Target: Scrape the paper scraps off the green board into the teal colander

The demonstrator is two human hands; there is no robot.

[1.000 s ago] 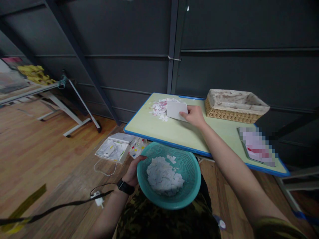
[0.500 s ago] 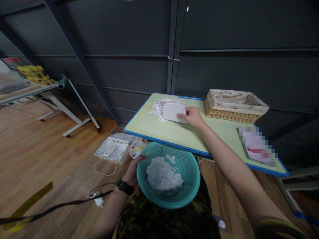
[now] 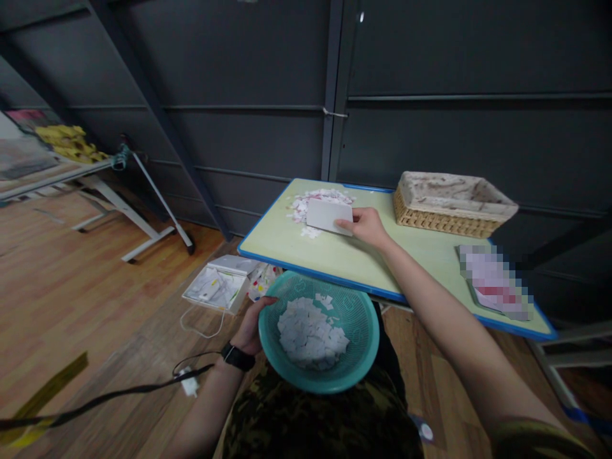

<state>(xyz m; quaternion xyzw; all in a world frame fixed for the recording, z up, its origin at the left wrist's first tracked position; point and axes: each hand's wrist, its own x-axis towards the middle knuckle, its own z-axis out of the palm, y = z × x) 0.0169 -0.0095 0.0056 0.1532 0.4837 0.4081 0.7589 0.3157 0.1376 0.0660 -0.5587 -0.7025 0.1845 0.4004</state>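
My right hand (image 3: 367, 226) grips a flat white card (image 3: 329, 214) by its right edge, thumb on the near face. The card stands tilted against a loose heap of small paper scraps (image 3: 300, 205), white with some pink, on the pale green tabletop (image 3: 287, 241). Part of the heap is hidden behind the card. Below the table's near edge, my left hand (image 3: 252, 324) is closed on the left rim of a turquoise plastic colander (image 3: 361, 338). A pile of cut white paper pieces (image 3: 310, 335) lies inside it, with a few stuck higher on its wall.
A lined wicker basket (image 3: 444, 220) stands at the table's back right. Nearer lies a blurred-out flat object (image 3: 495, 284). On the floor at left are an open white box (image 3: 215, 287), a white plug (image 3: 190, 382) and a black cord (image 3: 138, 387). Dark panels (image 3: 248, 64) rise behind.
My right hand has moved the card slightly left against the scraps, tilting it more upright. The colander and my left hand have shifted a little left and up.
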